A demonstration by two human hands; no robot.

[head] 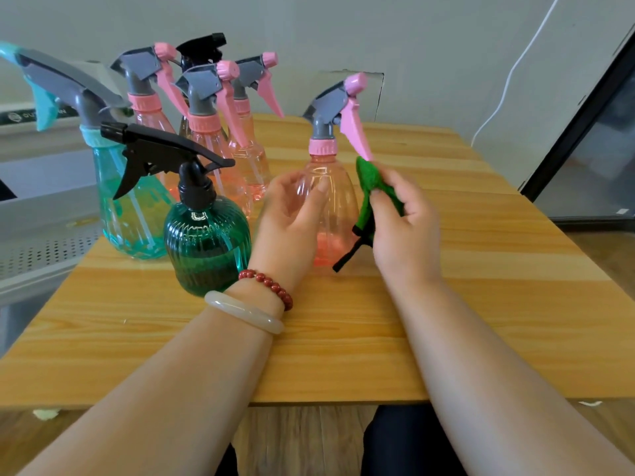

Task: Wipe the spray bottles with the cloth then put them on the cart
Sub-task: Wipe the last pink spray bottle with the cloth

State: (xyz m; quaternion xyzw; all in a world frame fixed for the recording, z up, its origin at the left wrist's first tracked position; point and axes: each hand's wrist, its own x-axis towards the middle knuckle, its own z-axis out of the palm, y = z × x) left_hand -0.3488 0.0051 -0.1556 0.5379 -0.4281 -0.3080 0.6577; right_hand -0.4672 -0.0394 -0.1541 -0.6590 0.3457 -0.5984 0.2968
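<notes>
Head view: pink spray bottle (331, 207) stands upright on the worktop (481, 269), set apart from the rest, probably so it can be wiped alone. Left hand (292, 221) on the bottle's left side, fingers wrapped round its belly, likely to steady it against the rub. Right hand (407, 225) on the bottle's right, fingers pinching the bunched green cloth (369, 187) just beside the shoulder, under the trigger; contact unclear. Left of the pink spray bottle: dark green bottle (206, 242), teal bottle (130, 207), behind-left more pink bottles (213, 142), probably waiting. Further left a grey perforated shelf (41, 249), likely the cart
</notes>
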